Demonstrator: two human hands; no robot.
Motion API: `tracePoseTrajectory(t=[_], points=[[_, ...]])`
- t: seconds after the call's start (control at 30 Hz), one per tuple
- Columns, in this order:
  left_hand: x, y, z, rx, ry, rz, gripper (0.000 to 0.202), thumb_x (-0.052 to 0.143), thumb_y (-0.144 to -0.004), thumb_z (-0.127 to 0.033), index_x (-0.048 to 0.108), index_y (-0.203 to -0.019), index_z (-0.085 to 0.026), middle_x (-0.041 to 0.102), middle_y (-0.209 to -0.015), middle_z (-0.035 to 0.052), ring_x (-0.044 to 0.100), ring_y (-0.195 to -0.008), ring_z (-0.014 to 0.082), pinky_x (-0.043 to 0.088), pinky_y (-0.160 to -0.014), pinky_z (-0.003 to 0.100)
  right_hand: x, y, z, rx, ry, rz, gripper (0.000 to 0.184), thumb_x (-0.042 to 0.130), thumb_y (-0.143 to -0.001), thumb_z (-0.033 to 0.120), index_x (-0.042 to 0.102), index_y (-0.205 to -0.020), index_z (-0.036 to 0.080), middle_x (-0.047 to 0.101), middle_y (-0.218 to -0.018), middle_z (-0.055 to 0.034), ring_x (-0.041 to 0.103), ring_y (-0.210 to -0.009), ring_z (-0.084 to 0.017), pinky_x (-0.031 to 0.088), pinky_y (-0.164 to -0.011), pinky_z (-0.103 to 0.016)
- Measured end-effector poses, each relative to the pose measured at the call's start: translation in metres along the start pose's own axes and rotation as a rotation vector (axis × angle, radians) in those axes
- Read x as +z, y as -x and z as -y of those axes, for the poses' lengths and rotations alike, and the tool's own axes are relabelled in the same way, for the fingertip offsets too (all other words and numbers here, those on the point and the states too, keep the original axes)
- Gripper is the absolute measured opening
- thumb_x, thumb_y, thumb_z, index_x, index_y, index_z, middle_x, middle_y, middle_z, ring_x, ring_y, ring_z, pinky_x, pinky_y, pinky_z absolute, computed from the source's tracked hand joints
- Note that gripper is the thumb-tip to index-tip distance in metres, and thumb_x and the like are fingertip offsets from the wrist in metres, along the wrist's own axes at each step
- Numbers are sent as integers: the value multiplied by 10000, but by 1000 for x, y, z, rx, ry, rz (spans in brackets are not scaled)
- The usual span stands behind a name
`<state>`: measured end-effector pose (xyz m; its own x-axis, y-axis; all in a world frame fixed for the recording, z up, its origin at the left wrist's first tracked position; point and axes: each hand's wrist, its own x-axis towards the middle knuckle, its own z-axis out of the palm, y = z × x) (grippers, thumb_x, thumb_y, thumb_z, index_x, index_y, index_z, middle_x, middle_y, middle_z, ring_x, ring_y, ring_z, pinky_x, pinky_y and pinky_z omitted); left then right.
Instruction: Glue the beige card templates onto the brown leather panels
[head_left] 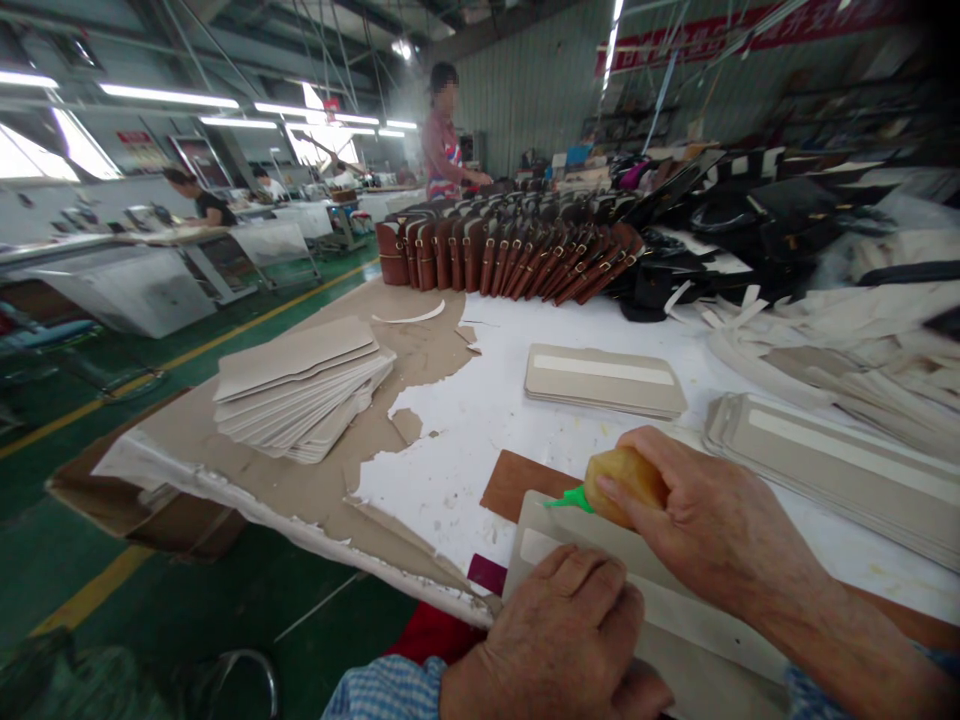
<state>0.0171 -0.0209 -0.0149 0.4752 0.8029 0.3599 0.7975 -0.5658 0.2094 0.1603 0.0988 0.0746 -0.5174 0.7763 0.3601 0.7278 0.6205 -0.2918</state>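
My right hand (705, 510) is wrapped round a yellowish squeeze bottle (626, 483) with a green nozzle. The nozzle tip points left, at the upper edge of a beige panel (660, 565) on the near side of the table. A pale strip (536, 545) runs along this panel. Over the panel's near left part lies my left hand (566, 630), its fingers bent and pressed together against it; the fingertips are hidden. A brown board (517, 483) shows from beneath the panel, and a dark red piece (487, 574) lies at its left.
Fanned beige panels (300, 385) lie at the left. Strip-marked panels are stacked behind (600, 375) and at right (847, 465). Brown bags (487, 245) stand in rows farther back, beside black bags (757, 225) and pale offcuts (847, 350). A person (444, 140) stands beyond.
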Motion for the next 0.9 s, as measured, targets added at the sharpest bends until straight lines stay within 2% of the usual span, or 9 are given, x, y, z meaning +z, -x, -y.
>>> tracePoseTrajectory(t=[0.33, 0.47, 0.63, 0.77, 0.9], points=[[0, 1, 1, -11, 41, -22, 398, 572, -1032, -483, 674, -1177, -128, 679, -1223, 99, 610, -1216, 275, 439, -1192, 381, 3, -2, 13, 65, -41, 20, 270, 489, -901, 514, 566, -894, 254, 673, -751, -48, 609, -646, -271, 318, -621, -340], [0, 0, 1, -24, 63, -27, 418, 567, -1035, -480, 670, -1224, -122, 681, -1246, 109, 604, -1246, 286, 445, -1195, 401, 3, -4, 17, 69, -33, 43, 272, 475, -908, 506, 563, -900, 249, 645, -708, -35, 582, -626, -247, 309, -616, -328], [1, 1, 1, -32, 65, -18, 417, 596, -1019, -472, 671, -1226, -118, 681, -1231, 111, 611, -1219, 286, 459, -1189, 404, -5, -7, 13, 67, 34, 67, 211, 494, -904, 456, 530, -858, 253, 619, -661, -26, 586, -619, -238, 268, -595, -312], [3, 2, 0, -29, 50, -50, 448, 617, -1007, -485, 665, -1256, -116, 679, -1270, 115, 609, -1225, 289, 465, -1189, 401, -11, -8, 10, 67, 75, 79, 176, 535, -903, 423, 535, -856, 254, 614, -650, -20, 599, -607, -231, 262, -582, -302], [2, 1, 0, -17, 38, -74, 419, 622, -1001, -467, 676, -1223, -116, 692, -1224, 109, 622, -1190, 283, 483, -1170, 391, -14, -7, 6, 69, 90, 95, 182, 563, -901, 429, 531, -850, 257, 624, -665, -20, 580, -589, -223, 262, -575, -302]])
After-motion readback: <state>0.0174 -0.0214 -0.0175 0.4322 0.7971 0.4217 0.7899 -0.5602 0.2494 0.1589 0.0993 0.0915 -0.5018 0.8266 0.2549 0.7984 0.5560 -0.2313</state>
